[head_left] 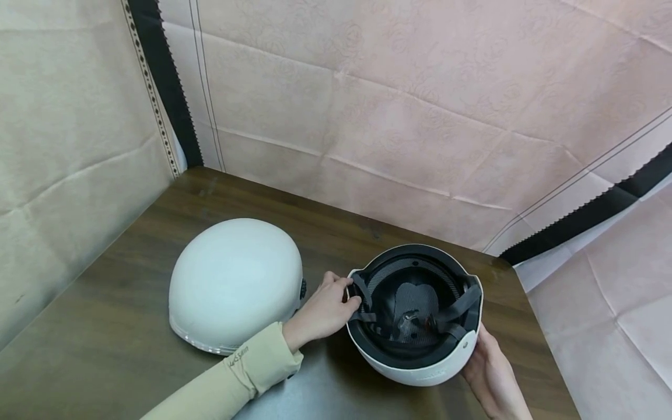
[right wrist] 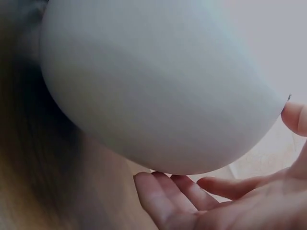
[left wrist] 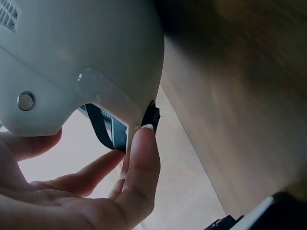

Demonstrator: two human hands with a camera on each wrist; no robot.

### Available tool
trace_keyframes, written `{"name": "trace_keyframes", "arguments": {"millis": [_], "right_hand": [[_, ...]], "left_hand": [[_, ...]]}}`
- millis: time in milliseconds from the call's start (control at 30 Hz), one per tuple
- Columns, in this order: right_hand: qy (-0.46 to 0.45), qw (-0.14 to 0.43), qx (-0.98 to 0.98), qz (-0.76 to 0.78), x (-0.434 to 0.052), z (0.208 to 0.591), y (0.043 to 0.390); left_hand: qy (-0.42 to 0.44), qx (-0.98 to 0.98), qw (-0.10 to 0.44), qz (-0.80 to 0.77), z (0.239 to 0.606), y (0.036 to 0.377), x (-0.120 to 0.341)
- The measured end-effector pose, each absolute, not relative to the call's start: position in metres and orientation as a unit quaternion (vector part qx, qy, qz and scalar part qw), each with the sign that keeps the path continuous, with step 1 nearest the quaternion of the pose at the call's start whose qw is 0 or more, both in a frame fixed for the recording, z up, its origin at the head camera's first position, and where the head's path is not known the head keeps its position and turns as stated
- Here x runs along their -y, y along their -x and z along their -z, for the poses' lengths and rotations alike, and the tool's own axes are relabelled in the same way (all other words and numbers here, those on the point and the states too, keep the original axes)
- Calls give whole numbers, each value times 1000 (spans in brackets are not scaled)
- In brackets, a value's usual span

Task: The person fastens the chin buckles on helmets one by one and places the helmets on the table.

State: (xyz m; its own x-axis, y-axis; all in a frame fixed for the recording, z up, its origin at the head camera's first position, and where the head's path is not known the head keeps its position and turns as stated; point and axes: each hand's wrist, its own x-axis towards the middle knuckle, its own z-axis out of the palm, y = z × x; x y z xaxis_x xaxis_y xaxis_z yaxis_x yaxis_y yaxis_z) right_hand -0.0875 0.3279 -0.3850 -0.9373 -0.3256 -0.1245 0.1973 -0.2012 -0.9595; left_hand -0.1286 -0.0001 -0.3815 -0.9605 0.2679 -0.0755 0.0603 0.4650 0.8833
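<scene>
A white helmet (head_left: 441, 373) is turned upside down in front of me, its black lining and dark straps (head_left: 455, 309) facing up. My left hand (head_left: 328, 306) grips its left rim. In the left wrist view, fingers (left wrist: 146, 167) reach the edge beside a small black knob (left wrist: 151, 116) and a dark strap (left wrist: 98, 127), below the shell's round metal rivet (left wrist: 26, 100). My right hand (head_left: 490, 370) holds the opposite side. In the right wrist view, its fingertips (right wrist: 158, 191) touch the smooth shell (right wrist: 158, 96) from below, with the thumb at the edge.
A second white helmet (head_left: 236, 280) sits dome up on the brown wooden table (head_left: 131, 303), left of the first and close beside my left forearm. Pale patterned cloth (head_left: 367, 116) hangs behind the table and along both sides.
</scene>
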Motion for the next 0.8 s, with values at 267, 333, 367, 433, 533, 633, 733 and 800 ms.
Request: {"name": "trace_keyframes", "arguments": {"millis": [267,333,367,433,533,633,733,800], "right_hand": [[27,200,-609,767,-325,382,91],[34,200,-603,772,-325,382,91],[40,200,-600,773,-325,382,90],[42,193,-600,775,-325,383,89],[37,183,-606,773,-324,383,89],[36,193,-604,773,-322,383,89],[53,227,-571,787,-322,385,90],[72,254,-535,803,-322,386,90]], "left_hand": [[-103,-855,94,-499,382,130,1],[-101,-854,93,-501,382,130,1],[-100,-854,93,-503,382,130,1],[-99,-852,92,-506,382,130,1],[-99,-850,90,-509,383,131,1],[-103,-851,93,-506,383,131,2],[-106,-850,98,-506,383,131,2],[-106,-852,97,-503,383,132,3]]}}
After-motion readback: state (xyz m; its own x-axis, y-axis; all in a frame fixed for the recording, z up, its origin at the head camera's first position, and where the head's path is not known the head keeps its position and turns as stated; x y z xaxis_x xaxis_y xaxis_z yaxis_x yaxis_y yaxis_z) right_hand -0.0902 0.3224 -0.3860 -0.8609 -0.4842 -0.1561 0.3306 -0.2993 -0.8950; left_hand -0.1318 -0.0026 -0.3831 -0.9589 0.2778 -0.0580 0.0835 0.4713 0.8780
